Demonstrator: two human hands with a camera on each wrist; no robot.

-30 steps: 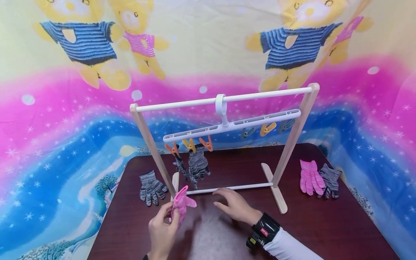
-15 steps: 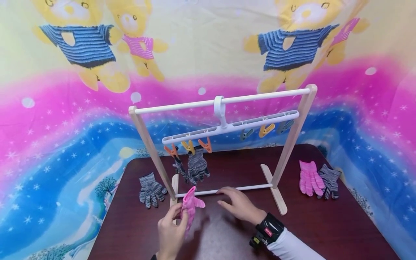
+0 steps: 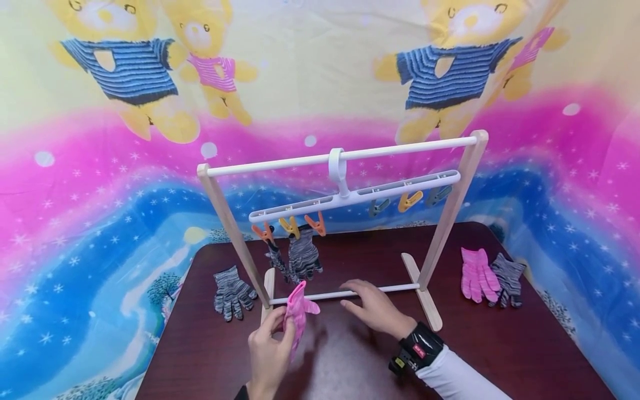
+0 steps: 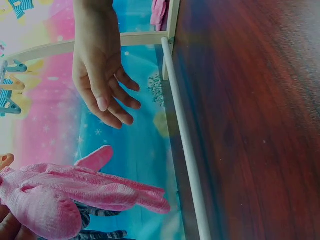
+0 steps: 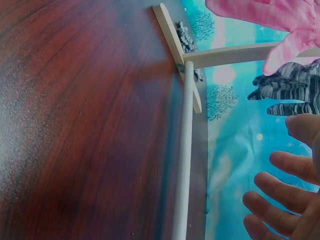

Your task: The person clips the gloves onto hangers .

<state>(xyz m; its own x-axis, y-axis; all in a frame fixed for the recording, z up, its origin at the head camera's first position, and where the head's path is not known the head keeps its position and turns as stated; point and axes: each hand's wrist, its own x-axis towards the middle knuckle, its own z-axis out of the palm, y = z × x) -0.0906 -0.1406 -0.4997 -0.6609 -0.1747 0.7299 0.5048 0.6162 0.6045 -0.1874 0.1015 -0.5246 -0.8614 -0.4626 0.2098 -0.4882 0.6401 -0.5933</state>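
Note:
My left hand pinches a pink knit glove between thumb and fingers, its cuff end up, in front of the drying rack. The same glove fills the lower left of the left wrist view. To the right, my right hand hovers near the lower rod with loosely spread fingers and nothing in them. Behind the pink glove, a grey-and-black glove hangs from a yellow clip and an orange clip. Another orange clip carries a second dark piece.
A white clip hanger hooks over the rack's top rod. Blue-grey and yellow clips dangle at its right. One grey glove lies left of the rack; a pink glove overlaps a grey one at right.
My left hand has carried the pink glove to the right, towards the hanging gloves' front. My right hand has drifted slightly right, its fingers still loose.

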